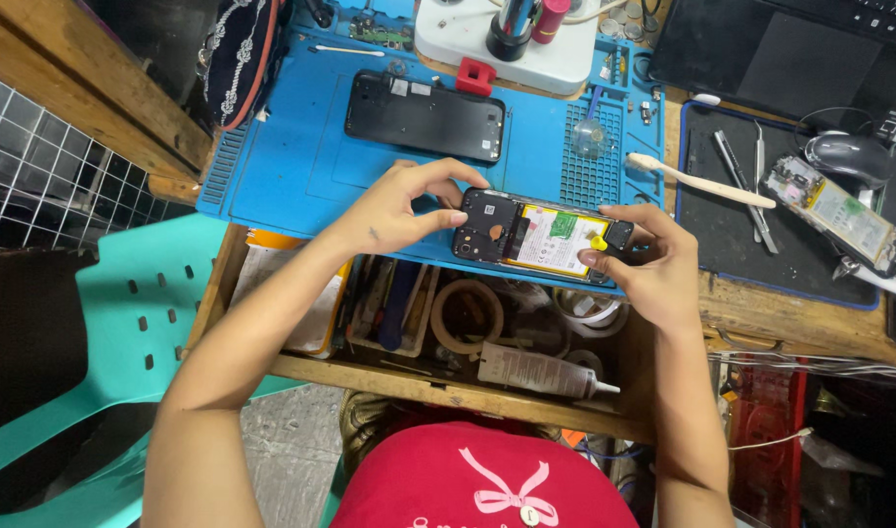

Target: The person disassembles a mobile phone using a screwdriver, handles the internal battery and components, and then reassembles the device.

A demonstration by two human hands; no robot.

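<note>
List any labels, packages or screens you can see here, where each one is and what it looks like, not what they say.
Battery label: on the opened phone held between left hand and right hand; white rectangle, green patch, yellow tab.
Second battery label: on an opened phone at the right, on the black mat; pale rectangle with green.
Glue tube: in the open drawer; grey-white, dark nozzle.
Laptop screen: top right; dark.
</note>
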